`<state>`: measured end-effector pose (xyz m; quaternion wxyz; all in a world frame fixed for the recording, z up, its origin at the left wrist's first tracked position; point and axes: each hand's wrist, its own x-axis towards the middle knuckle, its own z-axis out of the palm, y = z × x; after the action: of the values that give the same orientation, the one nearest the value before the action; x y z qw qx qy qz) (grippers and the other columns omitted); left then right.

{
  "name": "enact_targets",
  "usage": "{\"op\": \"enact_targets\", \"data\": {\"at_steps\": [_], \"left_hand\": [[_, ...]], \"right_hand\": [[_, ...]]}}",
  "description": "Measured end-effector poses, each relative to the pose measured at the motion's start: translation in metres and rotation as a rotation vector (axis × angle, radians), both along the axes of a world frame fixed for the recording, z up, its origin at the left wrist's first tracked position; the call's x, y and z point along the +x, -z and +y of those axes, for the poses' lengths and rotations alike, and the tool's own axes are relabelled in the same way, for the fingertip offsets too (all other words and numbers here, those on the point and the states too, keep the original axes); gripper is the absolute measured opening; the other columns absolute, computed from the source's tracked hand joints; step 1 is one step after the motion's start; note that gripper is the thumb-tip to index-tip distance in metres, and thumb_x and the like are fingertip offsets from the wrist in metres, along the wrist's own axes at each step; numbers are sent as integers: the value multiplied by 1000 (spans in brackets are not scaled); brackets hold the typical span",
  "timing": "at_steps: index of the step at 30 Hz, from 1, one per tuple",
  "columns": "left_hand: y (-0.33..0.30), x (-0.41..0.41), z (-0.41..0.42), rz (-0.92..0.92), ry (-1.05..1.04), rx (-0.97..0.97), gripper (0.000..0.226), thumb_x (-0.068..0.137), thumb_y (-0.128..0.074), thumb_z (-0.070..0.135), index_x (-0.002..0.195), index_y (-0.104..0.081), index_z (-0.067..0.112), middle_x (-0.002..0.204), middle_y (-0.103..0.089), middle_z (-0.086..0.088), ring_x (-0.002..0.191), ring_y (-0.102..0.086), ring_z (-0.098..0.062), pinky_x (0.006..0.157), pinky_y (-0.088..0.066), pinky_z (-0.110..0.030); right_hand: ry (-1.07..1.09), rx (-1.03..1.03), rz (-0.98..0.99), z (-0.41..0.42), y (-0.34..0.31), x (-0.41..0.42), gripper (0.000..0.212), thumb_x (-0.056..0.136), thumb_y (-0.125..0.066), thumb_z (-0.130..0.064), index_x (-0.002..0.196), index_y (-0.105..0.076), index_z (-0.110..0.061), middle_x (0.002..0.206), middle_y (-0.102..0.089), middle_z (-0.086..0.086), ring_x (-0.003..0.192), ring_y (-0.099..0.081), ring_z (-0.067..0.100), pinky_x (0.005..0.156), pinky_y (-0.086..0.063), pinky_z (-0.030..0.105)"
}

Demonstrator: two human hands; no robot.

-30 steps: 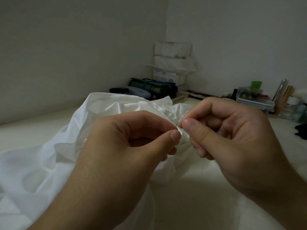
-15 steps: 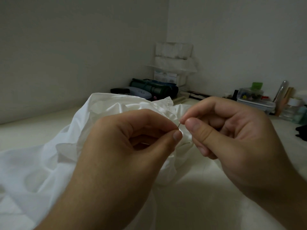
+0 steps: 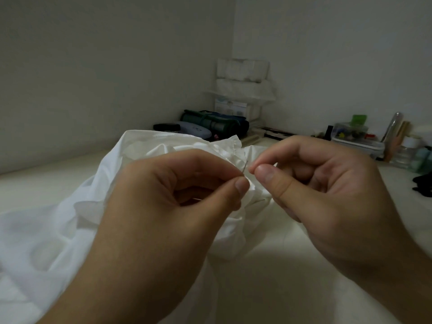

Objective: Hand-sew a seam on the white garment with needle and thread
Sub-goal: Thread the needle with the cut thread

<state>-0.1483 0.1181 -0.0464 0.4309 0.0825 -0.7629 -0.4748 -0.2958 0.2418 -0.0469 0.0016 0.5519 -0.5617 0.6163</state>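
The white garment (image 3: 58, 230) lies crumpled across the pale table, bunched up between my hands. My left hand (image 3: 168, 206) pinches a fold of the fabric between thumb and forefinger, and a thin dark needle (image 3: 245, 166) sticks up out of that pinch. My right hand (image 3: 322, 195) hovers just right of the needle, its thumb and forefinger pressed together at the tips. The thread is too fine to make out, so I cannot tell whether those fingertips hold it.
At the back corner stand a stack of white packs (image 3: 242, 90), a dark green rolled pouch (image 3: 215, 123) and a glasses case (image 3: 194, 130). A clear plastic box (image 3: 355, 139) and small bottles (image 3: 406, 150) line the right wall. A black item (image 3: 424, 185) lies at the right edge.
My right hand has drawn slightly right, away from my left thumb. The needle now shows as a bare tip between the two hands.
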Motion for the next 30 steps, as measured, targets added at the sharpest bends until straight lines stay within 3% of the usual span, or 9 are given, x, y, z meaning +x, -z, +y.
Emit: {"op": "enact_targets", "data": {"at_steps": [22,30], "left_hand": [[1,0,1,-19,8,-21,10,77,-84,29,83,-82,37,69,-78,11,65,-77,-8,69,-61,-17],[1,-1,1,-17,7,-20,11,77,-84,26,82,-82,36,69,-78,10,64,-77,-9,69,-64,-23]], "right_hand": [[30,20,46,1,0,2,7,94,-73,-18,90,-77,-20,55,-59,5,44,-46,12,45,-37,17],[29,20,55,2,1,3,7,94,-73,-18,89,-77,-21,56,-59,4,45,-47,11,46,-38,17]]}}
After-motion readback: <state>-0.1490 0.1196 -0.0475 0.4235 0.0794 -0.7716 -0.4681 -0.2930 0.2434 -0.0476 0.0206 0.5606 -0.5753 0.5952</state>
